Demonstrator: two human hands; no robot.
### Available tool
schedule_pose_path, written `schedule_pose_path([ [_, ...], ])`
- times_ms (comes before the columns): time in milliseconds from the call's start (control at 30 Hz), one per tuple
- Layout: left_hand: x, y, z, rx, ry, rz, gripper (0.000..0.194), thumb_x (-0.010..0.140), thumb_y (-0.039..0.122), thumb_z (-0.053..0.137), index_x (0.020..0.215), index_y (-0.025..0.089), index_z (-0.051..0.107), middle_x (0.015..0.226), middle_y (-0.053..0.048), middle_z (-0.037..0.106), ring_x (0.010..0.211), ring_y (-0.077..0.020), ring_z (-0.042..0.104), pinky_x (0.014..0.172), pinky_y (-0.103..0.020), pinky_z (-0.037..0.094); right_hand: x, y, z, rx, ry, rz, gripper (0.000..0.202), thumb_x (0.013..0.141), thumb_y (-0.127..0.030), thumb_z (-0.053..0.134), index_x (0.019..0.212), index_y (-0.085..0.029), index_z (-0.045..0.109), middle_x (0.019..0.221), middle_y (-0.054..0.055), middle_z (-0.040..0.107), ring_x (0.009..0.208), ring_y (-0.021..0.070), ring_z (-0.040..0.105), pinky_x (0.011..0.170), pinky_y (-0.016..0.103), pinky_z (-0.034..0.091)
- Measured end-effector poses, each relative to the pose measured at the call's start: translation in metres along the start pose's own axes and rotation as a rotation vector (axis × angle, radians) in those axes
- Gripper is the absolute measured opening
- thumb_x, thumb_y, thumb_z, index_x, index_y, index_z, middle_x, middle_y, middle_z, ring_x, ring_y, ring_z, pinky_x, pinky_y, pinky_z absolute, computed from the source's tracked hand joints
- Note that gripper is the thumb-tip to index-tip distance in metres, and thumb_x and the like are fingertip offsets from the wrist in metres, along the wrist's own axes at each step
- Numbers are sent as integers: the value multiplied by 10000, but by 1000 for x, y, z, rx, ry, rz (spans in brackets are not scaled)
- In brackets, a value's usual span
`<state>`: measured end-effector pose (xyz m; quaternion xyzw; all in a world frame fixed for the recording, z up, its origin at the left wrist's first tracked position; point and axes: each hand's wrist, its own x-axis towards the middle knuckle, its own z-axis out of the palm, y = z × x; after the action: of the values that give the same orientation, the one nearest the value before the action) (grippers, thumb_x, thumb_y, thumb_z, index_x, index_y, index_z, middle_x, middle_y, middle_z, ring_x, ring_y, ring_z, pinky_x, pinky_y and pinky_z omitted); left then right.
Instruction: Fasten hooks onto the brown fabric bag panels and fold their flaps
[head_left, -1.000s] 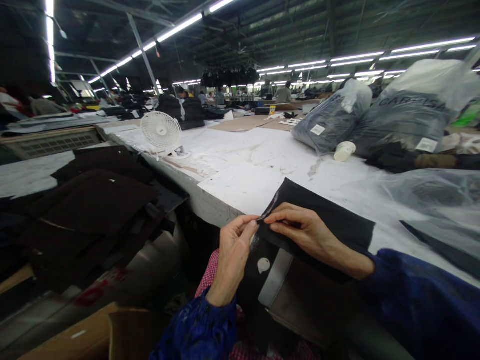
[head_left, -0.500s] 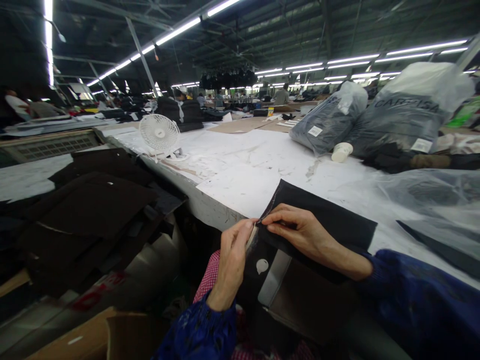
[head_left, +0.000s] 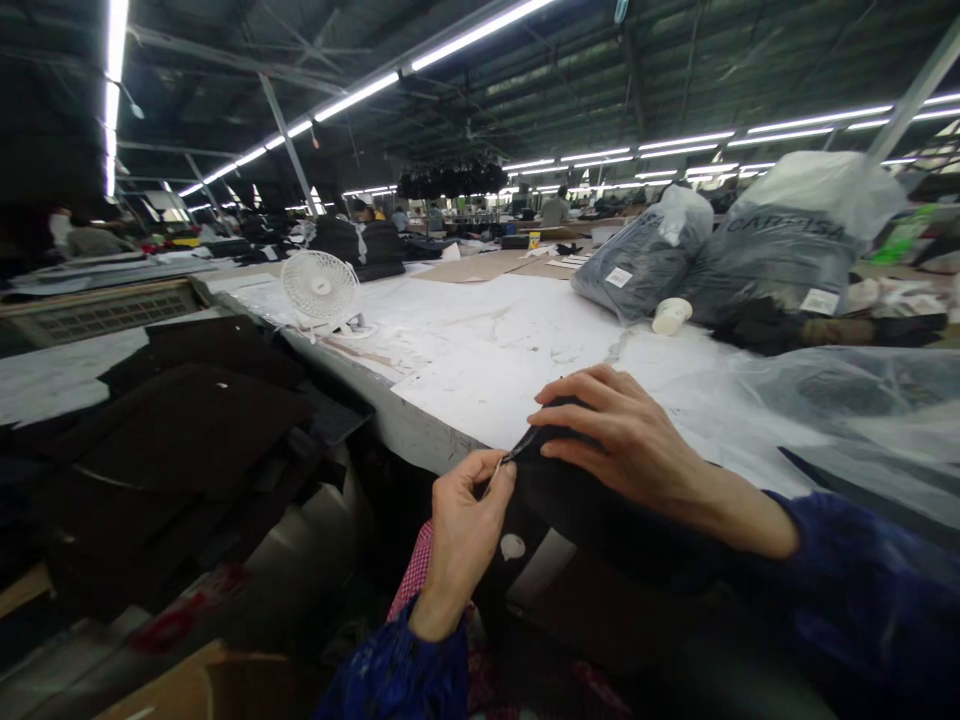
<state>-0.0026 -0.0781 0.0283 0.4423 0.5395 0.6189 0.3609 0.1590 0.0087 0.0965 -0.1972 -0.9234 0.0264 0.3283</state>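
A piece of black fabric hangs at the front edge of the white-topped table, over my lap. The thumb and index finger of my left hand pinch its seamed edge. To the right and slightly higher, my right hand is curved over the same fabric. Its fingers are a little apart with black cloth between them, and its thumb is hidden. Below the seam shows a pale round spot on dark material. Beside it is a grey strip, partly in shadow.
Dark cut pieces are piled at the left. A small white fan stands on the table. Farther right are a paper cup, filled plastic bags and clear plastic sheeting. A cardboard box sits low at the left.
My right hand has left the pinched seam and moved up and right, fingers spreading over the fabric. The upright fabric corner has folded down beneath it. My left hand keeps its pinch.
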Motion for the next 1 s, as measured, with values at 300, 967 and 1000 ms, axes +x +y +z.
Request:
schedule_pose_path([
  [300, -16, 4, 3, 358, -104, 203, 270, 883, 315, 494, 787, 134, 669, 583, 26, 524, 535, -76, 434, 527, -203, 326, -1, -8, -4, -136, -213, -286, 161, 931, -235, 552, 821, -190, 660, 1028, 30, 686, 1009, 213, 513, 924, 386, 340],
  [967, 39, 16, -21, -206, 108, 62, 298, 713, 400, 753, 692, 135, 619, 518, 58, 495, 481, -55, 430, 481, -154, 351, 10, 18, -74, 134, 24, 116, 287, 893, -376, 589, 1063, -165, 685, 1081, 101, 687, 933, 199, 656, 805, 324, 513],
  [1000, 49, 17, -19, -276, 157, 80, 279, 693, 374, 766, 691, 135, 624, 538, 54, 521, 502, -60, 458, 502, -156, 375, 10, 16, -74, 97, 57, 85, 258, 900, -345, 582, 1057, -167, 683, 1081, 98, 684, 932, 196, 658, 800, 319, 515],
])
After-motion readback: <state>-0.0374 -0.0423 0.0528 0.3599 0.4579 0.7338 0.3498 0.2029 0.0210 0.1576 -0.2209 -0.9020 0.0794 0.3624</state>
